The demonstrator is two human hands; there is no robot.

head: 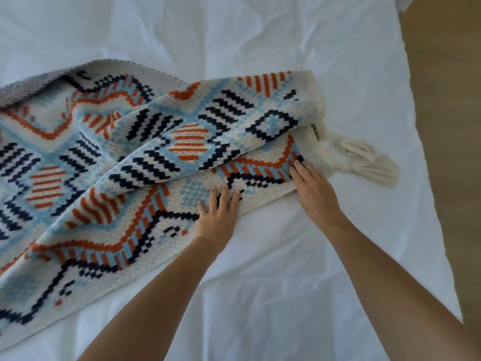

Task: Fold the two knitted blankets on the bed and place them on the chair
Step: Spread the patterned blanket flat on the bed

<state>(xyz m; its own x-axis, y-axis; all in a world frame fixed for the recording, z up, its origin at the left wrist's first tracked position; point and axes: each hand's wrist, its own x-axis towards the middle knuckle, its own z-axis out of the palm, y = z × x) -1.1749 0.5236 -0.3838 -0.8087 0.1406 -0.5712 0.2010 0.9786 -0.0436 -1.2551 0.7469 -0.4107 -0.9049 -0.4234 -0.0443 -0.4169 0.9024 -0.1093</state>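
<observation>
A knitted blanket (145, 157) lies rumpled across the white bed (260, 282), spreading from the middle of the view out toward nine o'clock and down to seven o'clock. Its stitch is chunky and pixel-like, a cream ground worked with stepped zigzags, striped hexagons and diamond outlines in navy, pale blue and rust orange. One thick fold runs diagonally over the lower layer, rounded and soft along its ridge. At ten o'clock a turned-back edge shows a plain grey, finely ribbed knit; whether that is the underside or a second blanket cannot be told. At three o'clock the blanket's corner ends in a fat cream tassel (364, 160) of loose yarn, splayed flat on the sheet. The left hand (217, 213) rests flat on the blanket's near edge, fingers straight and slightly spread, its grip released. The right hand (313, 188) lies just beside it toward three o'clock, palm down on the cloth near the tassel, fingers extended under the fold's lip, grip likewise released. The sheet is smooth cotton with shallow creases. A strip of tan wooden floor (442, 126) runs along the bed's edge from one to four o'clock.
</observation>
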